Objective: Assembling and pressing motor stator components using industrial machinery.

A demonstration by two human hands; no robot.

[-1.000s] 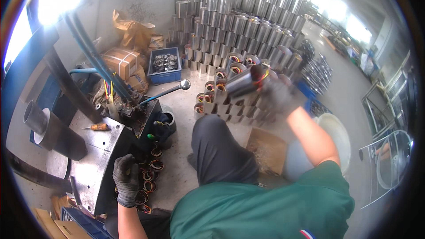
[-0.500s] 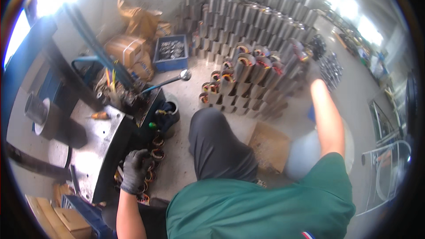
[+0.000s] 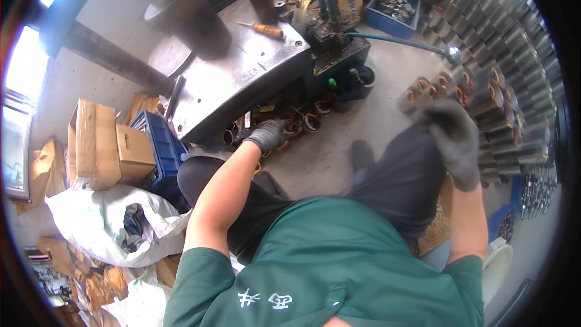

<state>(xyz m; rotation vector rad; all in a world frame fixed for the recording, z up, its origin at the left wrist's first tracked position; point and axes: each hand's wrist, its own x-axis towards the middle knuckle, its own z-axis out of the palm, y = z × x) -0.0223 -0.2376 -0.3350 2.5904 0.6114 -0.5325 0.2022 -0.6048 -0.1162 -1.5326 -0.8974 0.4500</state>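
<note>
My left hand (image 3: pixel 267 135), in a grey knit glove, is low beside the front of a metal machine table. Its fingers curl in and down, and what they hold, if anything, is hidden. Close by its fingertips, ring-shaped parts with copper windings (image 3: pixel 312 122) stand in a cluster on the floor. My right hand (image 3: pixel 455 145), gloved in grey too, hovers by my right knee, its fingers smeared by motion. Beyond it stand several metal cylinders (image 3: pixel 491 106) with coloured wires and windings at their ends.
An orange-handled screwdriver (image 3: pixel 267 29) lies on the machine table (image 3: pixel 242 54). A blue lever with a ball end (image 3: pixel 452 55) juts over the floor. Blue crate of metal parts (image 3: pixel 393 12) at the back; stacked metal tubes (image 3: pixel 514 36) right; cardboard boxes (image 3: pixel 94 145) and white sack (image 3: pixel 109 224) left.
The view has swung left toward the machine table. My right hand has come back from the far cylinders to near my knee. My left hand stays by the wound parts.
</note>
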